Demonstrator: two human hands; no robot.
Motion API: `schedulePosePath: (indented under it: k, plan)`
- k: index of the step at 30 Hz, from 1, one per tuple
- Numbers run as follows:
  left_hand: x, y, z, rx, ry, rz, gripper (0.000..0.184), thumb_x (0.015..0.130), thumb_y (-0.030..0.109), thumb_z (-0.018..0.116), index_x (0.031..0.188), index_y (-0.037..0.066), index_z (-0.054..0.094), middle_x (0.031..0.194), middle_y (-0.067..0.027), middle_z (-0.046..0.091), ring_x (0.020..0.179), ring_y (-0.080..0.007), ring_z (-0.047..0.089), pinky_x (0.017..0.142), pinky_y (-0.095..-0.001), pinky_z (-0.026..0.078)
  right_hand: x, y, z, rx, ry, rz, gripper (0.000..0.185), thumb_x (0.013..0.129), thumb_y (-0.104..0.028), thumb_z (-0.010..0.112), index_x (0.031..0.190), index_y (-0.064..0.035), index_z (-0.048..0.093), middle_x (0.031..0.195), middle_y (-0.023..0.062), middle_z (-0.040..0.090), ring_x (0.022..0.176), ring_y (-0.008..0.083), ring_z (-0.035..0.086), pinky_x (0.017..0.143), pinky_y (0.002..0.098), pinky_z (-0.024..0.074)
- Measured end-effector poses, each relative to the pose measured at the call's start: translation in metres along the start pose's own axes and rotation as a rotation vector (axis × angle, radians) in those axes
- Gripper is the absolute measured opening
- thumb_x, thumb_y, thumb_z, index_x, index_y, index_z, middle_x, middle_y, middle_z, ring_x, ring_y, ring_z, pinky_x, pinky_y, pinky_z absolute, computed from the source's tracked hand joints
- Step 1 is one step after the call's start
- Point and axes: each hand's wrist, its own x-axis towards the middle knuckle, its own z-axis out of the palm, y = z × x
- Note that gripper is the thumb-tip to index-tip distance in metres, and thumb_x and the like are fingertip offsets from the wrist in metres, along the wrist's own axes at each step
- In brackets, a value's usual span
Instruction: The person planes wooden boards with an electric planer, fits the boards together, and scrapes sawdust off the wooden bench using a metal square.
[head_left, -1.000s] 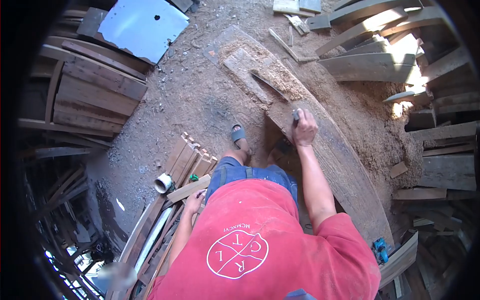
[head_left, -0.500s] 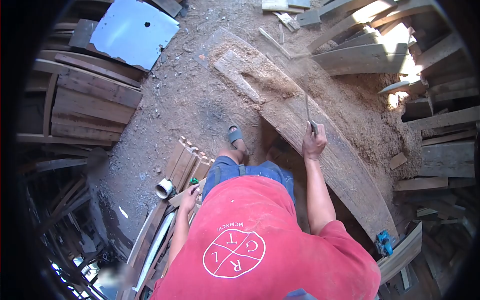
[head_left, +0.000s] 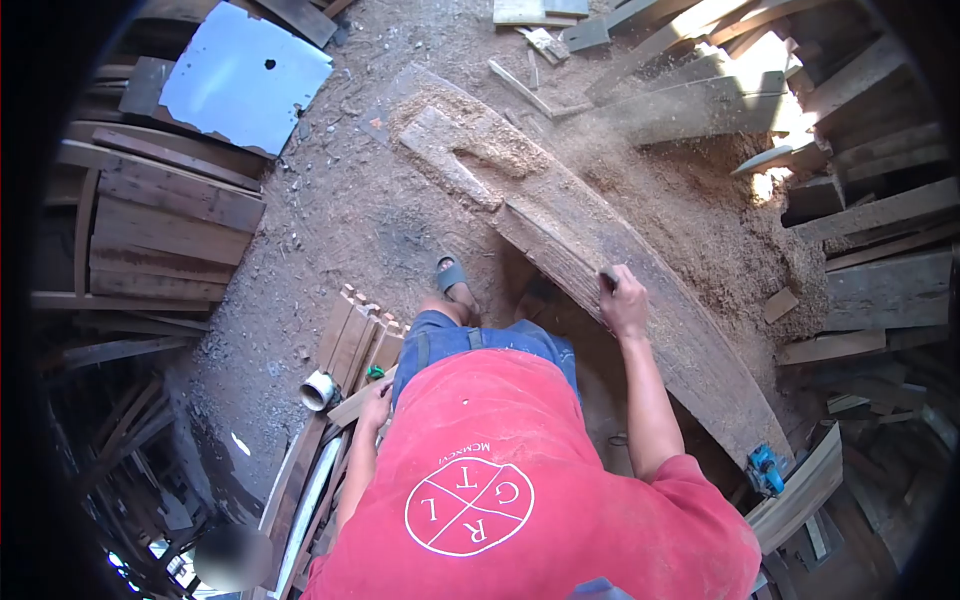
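Observation:
My right hand (head_left: 624,302) is closed around the dark handle of a long, thin-bladed tool (head_left: 560,242). Its narrow blade runs up and left over a long curved plank (head_left: 690,345), low over or touching the wood; which one I cannot tell. Sawdust covers the plank's upper part, where a shorter board piece (head_left: 430,130) lies. At lower left, my left hand (head_left: 375,408) is closed beside a light wooden piece (head_left: 350,403), with something small and dark at its fingertips.
Stacked boards (head_left: 165,215) stand at left below a pale sheet (head_left: 245,78). A white pipe piece (head_left: 318,391) lies by cut wood strips (head_left: 350,335). A blue power tool (head_left: 765,470) sits at the plank's lower end. Sawdust (head_left: 720,240) and curved timbers (head_left: 690,108) fill the right.
The blade has swung from pointing up-left, to upward, and now up-left again, lower over the plank. My right hand has moved down. The view has shifted slightly.

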Motion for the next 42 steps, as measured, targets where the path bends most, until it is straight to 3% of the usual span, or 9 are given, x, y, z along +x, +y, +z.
schedulePosePath:
  k: [3, 6, 10, 18, 20, 29, 32, 38, 42]
  plan:
    - [-0.001, 0.015, 0.004, 0.013, -0.007, -0.008, 0.038, 0.104, 0.016, 0.059, 0.138, 0.001, 0.065, 0.124, -0.0146, 0.073, 0.114, -0.0204, 0.068, 0.1, -0.0329, 0.051, 0.005, 0.011, 0.013, -0.024, 0.289, 0.406, 0.016, 0.095, -0.019, 0.074, 0.096, -0.0032, 0.071, 0.084, 0.0185, 0.072, 0.077, 0.0388, 0.071, 0.07, 0.044, 0.0555]
    - [0.006, 0.022, 0.002, -0.079, 0.008, 0.017, 0.039, 0.104, 0.015, 0.057, 0.139, 0.0, 0.063, 0.128, -0.0159, 0.071, 0.118, -0.021, 0.067, 0.101, -0.0332, 0.051, -0.011, 0.004, 0.019, 0.186, 0.275, 0.372, 0.019, 0.095, -0.021, 0.074, 0.095, -0.0023, 0.07, 0.082, 0.0191, 0.072, 0.075, 0.0398, 0.071, 0.068, 0.0443, 0.0551]
    - [0.008, 0.014, 0.012, -0.121, 0.012, 0.034, 0.039, 0.104, 0.014, 0.057, 0.139, 0.0, 0.062, 0.131, -0.0165, 0.07, 0.12, -0.0226, 0.066, 0.103, -0.0346, 0.05, 0.001, -0.011, 0.03, 0.113, 0.148, 0.159, 0.02, 0.096, -0.021, 0.074, 0.094, -0.0014, 0.07, 0.084, 0.0201, 0.072, 0.078, 0.0411, 0.071, 0.069, 0.045, 0.0543]
    - [0.0, -0.006, 0.026, -0.021, 0.033, 0.054, 0.037, 0.104, 0.019, 0.058, 0.137, 0.003, 0.065, 0.129, -0.0169, 0.071, 0.12, -0.0236, 0.067, 0.104, -0.0352, 0.049, 0.082, 0.003, 0.052, 0.05, 0.076, 0.113, 0.021, 0.095, -0.024, 0.073, 0.096, -0.004, 0.069, 0.09, 0.0207, 0.07, 0.082, 0.0427, 0.069, 0.072, 0.0509, 0.0525]
    - [-0.005, -0.011, 0.03, -0.047, 0.056, 0.051, 0.037, 0.104, 0.02, 0.058, 0.136, 0.003, 0.066, 0.128, -0.0171, 0.072, 0.12, -0.0233, 0.067, 0.104, -0.0348, 0.049, 0.089, -0.001, 0.044, 0.0, 0.214, 0.162, 0.022, 0.096, -0.025, 0.072, 0.098, -0.0033, 0.068, 0.089, 0.021, 0.069, 0.082, 0.0427, 0.069, 0.073, 0.0506, 0.0527]
    - [-0.018, -0.074, 0.064, -0.057, 0.01, -0.057, 0.039, 0.103, 0.029, 0.059, 0.131, 0.004, 0.069, 0.128, -0.0214, 0.071, 0.119, -0.0334, 0.068, 0.102, -0.0391, 0.05, 0.089, 0.009, 0.036, 0.069, 0.046, 0.004, 0.014, 0.095, -0.016, 0.072, 0.099, -0.0034, 0.067, 0.095, 0.0193, 0.07, 0.088, 0.0421, 0.07, 0.075, 0.0486, 0.0532]
    - [-0.046, -0.024, 0.054, 0.057, 0.022, -0.137, 0.039, 0.103, 0.028, 0.059, 0.132, 0.005, 0.069, 0.127, -0.0216, 0.072, 0.117, -0.0328, 0.069, 0.101, -0.0387, 0.051, 0.094, 0.012, 0.04, 0.066, -0.024, 0.08, 0.015, 0.096, -0.019, 0.071, 0.101, -0.0048, 0.068, 0.098, 0.0184, 0.071, 0.091, 0.0434, 0.07, 0.076, 0.0493, 0.0532]
    - [-0.014, -0.076, 0.062, -0.057, 0.048, 0.016, 0.038, 0.102, 0.024, 0.06, 0.134, 0.005, 0.068, 0.121, -0.0193, 0.074, 0.112, -0.0299, 0.07, 0.1, -0.0376, 0.051, 0.108, 0.001, 0.057, 0.003, 0.228, 0.07, 0.017, 0.098, -0.022, 0.069, 0.102, -0.0052, 0.069, 0.098, 0.0188, 0.071, 0.093, 0.0439, 0.07, 0.077, 0.05, 0.0531]
    - [-0.042, -0.001, 0.042, -0.003, 0.109, -0.106, 0.038, 0.102, 0.022, 0.059, 0.134, 0.004, 0.068, 0.121, -0.0185, 0.074, 0.114, -0.0286, 0.07, 0.1, -0.0369, 0.051, 0.107, 0.007, 0.053, 0.105, 0.296, 0.182, 0.022, 0.096, -0.023, 0.074, 0.097, -0.0015, 0.07, 0.088, 0.0203, 0.072, 0.08, 0.04, 0.07, 0.073, 0.0466, 0.0527]
